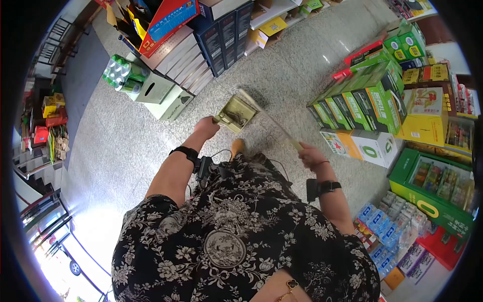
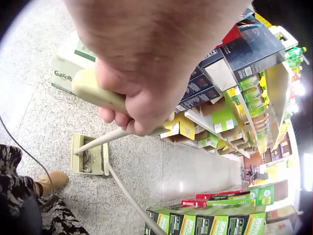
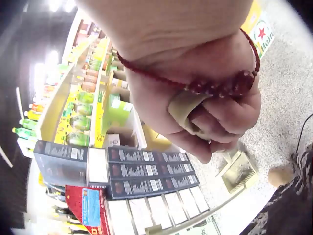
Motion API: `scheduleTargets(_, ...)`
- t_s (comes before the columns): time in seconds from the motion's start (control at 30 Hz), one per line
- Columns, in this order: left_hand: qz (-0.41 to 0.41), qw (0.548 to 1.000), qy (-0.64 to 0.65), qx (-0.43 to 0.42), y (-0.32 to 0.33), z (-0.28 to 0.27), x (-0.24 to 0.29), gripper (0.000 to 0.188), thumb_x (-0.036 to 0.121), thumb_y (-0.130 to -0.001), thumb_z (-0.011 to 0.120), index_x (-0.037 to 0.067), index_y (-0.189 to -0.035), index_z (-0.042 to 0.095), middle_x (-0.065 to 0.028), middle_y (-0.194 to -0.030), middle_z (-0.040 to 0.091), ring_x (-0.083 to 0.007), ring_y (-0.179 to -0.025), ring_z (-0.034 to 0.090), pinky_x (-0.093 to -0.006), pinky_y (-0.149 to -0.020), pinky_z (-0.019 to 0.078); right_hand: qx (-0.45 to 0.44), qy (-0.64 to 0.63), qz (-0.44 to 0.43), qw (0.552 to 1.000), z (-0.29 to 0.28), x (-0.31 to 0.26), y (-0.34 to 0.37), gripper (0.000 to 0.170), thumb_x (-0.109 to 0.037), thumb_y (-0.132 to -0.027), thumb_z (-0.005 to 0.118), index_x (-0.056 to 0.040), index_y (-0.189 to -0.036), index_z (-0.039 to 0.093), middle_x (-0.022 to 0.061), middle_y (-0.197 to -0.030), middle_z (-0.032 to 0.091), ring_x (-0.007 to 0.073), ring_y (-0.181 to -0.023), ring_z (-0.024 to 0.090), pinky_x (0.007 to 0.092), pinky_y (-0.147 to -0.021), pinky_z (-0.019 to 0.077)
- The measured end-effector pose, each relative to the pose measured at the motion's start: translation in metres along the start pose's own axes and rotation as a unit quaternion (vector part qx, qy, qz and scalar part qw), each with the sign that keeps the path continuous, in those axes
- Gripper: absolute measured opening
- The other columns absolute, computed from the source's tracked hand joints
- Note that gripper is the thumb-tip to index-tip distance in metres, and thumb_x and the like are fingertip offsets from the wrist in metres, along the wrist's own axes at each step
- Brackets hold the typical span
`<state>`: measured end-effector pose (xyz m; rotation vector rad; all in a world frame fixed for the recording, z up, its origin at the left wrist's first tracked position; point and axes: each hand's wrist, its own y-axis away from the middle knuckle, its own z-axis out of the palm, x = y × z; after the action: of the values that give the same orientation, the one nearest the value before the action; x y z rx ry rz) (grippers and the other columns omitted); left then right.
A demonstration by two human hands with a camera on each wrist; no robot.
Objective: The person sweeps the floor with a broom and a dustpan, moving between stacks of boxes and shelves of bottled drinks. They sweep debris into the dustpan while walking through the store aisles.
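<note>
Indoors, l. to r.: glossy green drinks pack (image 1: 125,74) next to pale cartons (image 1: 168,103); l. hand (image 1: 206,127), fingers curled round its handle, holds long-handled dustpan (image 1: 235,106) at speckled flr. (image 1: 166,133), just beyond tan shoe (image 1: 238,146). Pan's boxy, pale yellow-green, plastic-looking, w/ comb-like teeth along one side & small, tangled debris (image 2: 87,162) inside. Broom (image 1: 282,128), slim pale pole, slants from pan's edge to r. hand (image 1: 313,157), fingers wrapped round it; green-&-black boxes (image 1: 359,103) stacked far r.
</note>
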<state>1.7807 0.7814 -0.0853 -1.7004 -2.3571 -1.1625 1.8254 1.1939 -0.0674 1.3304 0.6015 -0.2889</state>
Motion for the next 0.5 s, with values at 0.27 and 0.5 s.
scheduleTargets(0.27,0.017,1.000,-0.026,0.000,-0.008,-0.014,-0.004,0.032,0.027,-0.071,0.059,0.011,-0.098,0.059,-0.0124,-0.096,0.062,-0.0299,-0.092,0.058,-0.0393,-0.078,0.0465,0.193,0.014,-0.053,0.980,-0.044,-0.034,-0.038,0.051,-0.011,-0.075,0.057,-0.0127,-0.124,0.043,0.0010,-0.061,0.045,0.0113,-0.041,0.039,0.0269,-0.033,0.0293)
scheduleTargets(0.5,-0.005,1.000,-0.013,0.017,-0.002,-0.019,0.009,0.031,0.027,-0.070,0.057,0.008,-0.094,0.059,-0.0156,-0.087,0.062,-0.0318,-0.083,0.059,-0.0398,-0.073,0.0475,0.123,-0.166,-0.009,0.978,-0.071,-0.060,-0.111,0.015,-0.014,-0.077,0.057,-0.0097,-0.083,0.044,0.0045,-0.060,0.045,0.0165,-0.041,0.044,0.0291,-0.033,0.0351)
